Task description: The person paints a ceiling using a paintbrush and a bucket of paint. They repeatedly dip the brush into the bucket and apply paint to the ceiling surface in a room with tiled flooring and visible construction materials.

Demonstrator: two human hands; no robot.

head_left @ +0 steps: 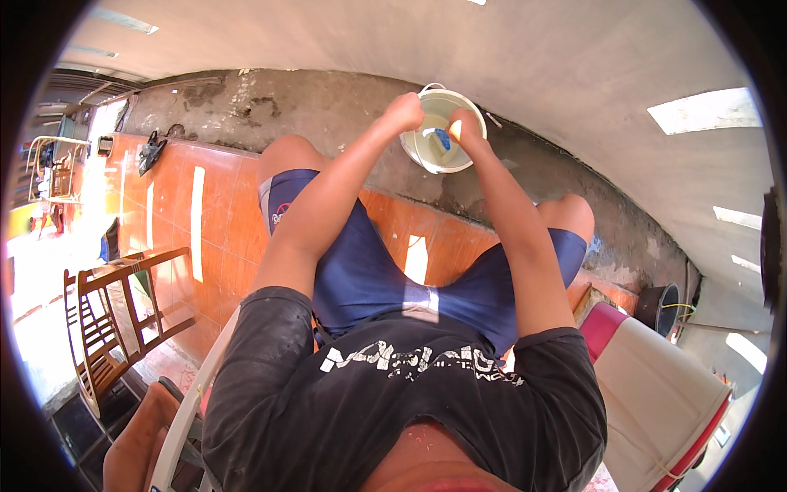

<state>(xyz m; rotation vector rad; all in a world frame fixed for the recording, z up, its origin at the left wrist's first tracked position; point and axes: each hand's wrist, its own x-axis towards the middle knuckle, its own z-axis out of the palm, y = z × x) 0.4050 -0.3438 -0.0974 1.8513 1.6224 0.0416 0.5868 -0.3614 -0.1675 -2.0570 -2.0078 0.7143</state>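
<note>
A white bucket (421, 154) stands on the rough grey floor strip ahead of me, between my knees and the wall. My left hand (404, 112) is closed at the bucket's left rim, apparently gripping it. Over the right side of the bucket, my right hand (466, 128) reaches down with its fingers curled. Just beside those fingers shows a small blue piece (443, 138), its kind too small to tell. Whether the right hand holds it is hidden. Something pale lies at the bottom of the bucket.
Orange tiles (221, 193) cover the floor beneath my legs. A wooden rack-like chair (123, 303) lies at left, near another person's leg (135, 435). A black bag (152, 153) sits farther left. On the right are a cream-and-red covered seat (656, 385) and a dark bucket (656, 305).
</note>
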